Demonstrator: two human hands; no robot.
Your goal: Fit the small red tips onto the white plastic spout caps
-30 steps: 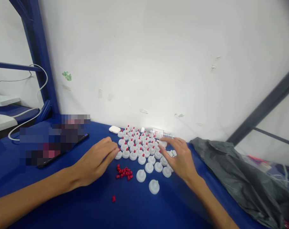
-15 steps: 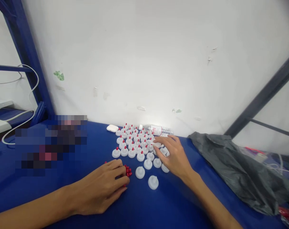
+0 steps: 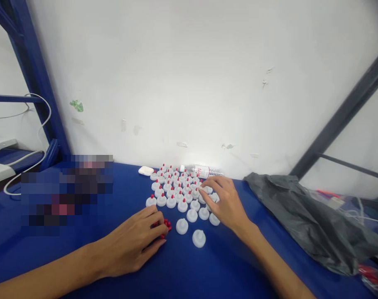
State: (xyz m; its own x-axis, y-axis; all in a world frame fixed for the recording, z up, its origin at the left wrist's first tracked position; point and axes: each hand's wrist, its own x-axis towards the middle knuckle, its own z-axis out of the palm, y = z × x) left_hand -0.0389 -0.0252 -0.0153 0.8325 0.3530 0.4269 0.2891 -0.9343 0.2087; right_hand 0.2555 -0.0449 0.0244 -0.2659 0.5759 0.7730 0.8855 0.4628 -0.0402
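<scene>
My left hand (image 3: 136,238) rests low over a pile of small red tips (image 3: 166,224), its fingers bent and apart and partly hiding the pile. My right hand (image 3: 224,203) reaches into a group of white nozzle caps. Its thumb and forefinger come together on a white nozzle cap (image 3: 200,188), mostly hidden at the fingertips. Many caps to the left wear red tips, like the front one (image 3: 182,205). Bare white caps stand nearer me, among them one cap (image 3: 182,226) and another cap (image 3: 199,238) set apart.
A clear bottle with a red-and-white label (image 3: 203,171) lies by the wall behind the caps. A white case (image 3: 146,170) is at their back left. Dark grey sheeting (image 3: 304,216) spreads over the blue surface (image 3: 114,286) at right. Blurred items lie left.
The view has tilted slightly, so the scene sits a little lower and further left. Both hands hold nearly the same places; the right fingertips have shifted slightly at the caps.
</scene>
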